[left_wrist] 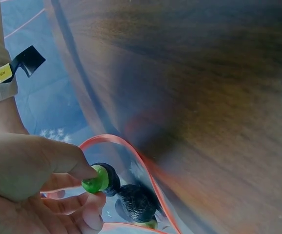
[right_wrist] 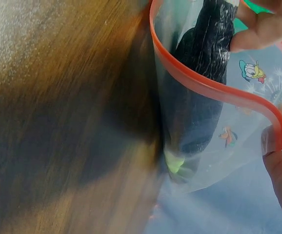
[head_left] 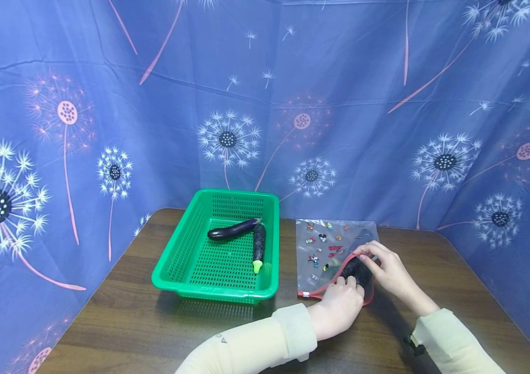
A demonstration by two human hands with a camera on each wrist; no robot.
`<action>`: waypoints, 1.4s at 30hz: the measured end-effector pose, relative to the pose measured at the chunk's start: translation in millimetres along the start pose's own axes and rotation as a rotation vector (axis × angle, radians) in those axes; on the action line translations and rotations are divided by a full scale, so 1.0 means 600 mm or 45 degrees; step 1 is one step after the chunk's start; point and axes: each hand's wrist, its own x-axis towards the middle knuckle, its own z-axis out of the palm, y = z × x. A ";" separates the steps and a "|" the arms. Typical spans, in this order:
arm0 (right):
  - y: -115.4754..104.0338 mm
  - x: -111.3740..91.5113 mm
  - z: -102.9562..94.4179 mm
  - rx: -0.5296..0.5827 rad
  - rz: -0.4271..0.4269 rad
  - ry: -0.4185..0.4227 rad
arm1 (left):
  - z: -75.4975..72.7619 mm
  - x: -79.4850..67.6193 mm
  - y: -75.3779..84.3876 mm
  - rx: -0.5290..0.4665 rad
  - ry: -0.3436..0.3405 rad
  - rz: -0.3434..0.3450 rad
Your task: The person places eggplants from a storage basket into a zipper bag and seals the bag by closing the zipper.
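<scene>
A clear zip bag (head_left: 304,254) with cartoon prints and a red rim lies on the table, its mouth held apart. My right hand (head_left: 388,270) pinches the red rim (right_wrist: 219,92) at the far side. At the bag's mouth, my left hand (head_left: 339,306) pinches the green end (left_wrist: 93,184) of a dark, rough-skinned vegetable (left_wrist: 112,179) between thumb and fingers. Much of that vegetable is inside the bag. Beside it in the bag, another dark vegetable (left_wrist: 137,202) shows, partly hidden. A light green tip (right_wrist: 175,163) sits low in the bag.
Left of the bag stands a green basket (head_left: 215,293) with slotted walls. In it lie a glossy purple eggplant (head_left: 232,231) and a dark rough-skinned vegetable (head_left: 258,244) with a light green end. A blue dandelion-print cloth (head_left: 363,130) hangs around the wooden table (head_left: 120,322).
</scene>
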 end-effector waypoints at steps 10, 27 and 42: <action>-0.002 0.002 0.000 0.027 -0.012 0.016 | 0.001 0.012 0.004 0.016 -0.044 -0.029; -0.011 0.005 0.000 0.035 0.009 0.027 | 0.010 0.029 0.020 0.073 -0.041 -0.123; -0.012 0.005 0.000 0.023 0.022 0.010 | 0.013 0.042 0.028 0.064 -0.116 -0.170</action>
